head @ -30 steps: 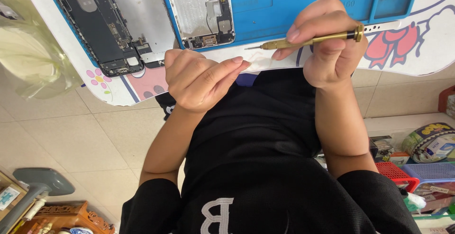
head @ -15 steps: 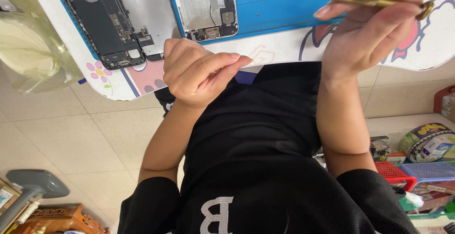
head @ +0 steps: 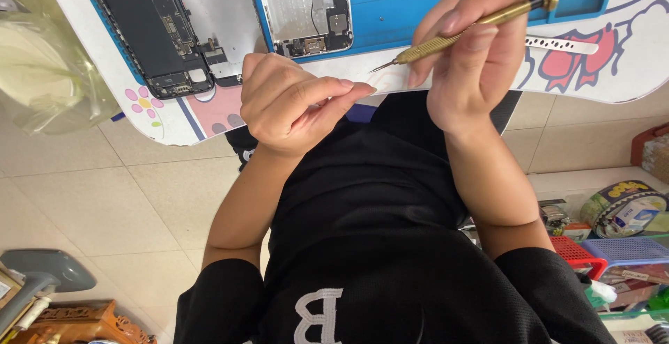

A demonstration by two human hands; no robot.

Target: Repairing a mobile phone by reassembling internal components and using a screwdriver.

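Brass-coloured precision screwdriver (head: 474, 27), slim and knurled, with a fine steel tip, pinched between thumb and fingers of the right hand (head: 470, 58), tip aimed leftward above the near edge of the table (head: 627, 79). Left hand (head: 293, 103) loosely curled just beside that tip, thumb and forefinger pressed together; whether anything tiny sits between them, impossible to tell. Both hands hovering over the white tabletop edge, printed with pink flowers and a red cartoon shape.

Further back on the table, a smooth blue rubber work mat (head: 397, 2). On and beside the mat, an opened phone chassis (head: 150, 30), dark and rectangular, packed with small components, next to a bare silver metal backplate (head: 306, 9) with a cluster of parts at its lower end. Thin perforated metal strip (head: 561, 43) lying flat near the screwdriver's capped end.

Below, black knit shirt (head: 369, 246) with a white letter. Pale glossy floor tiles (head: 97, 204). At right, red and blue plastic baskets (head: 613, 253) of odds and ends.
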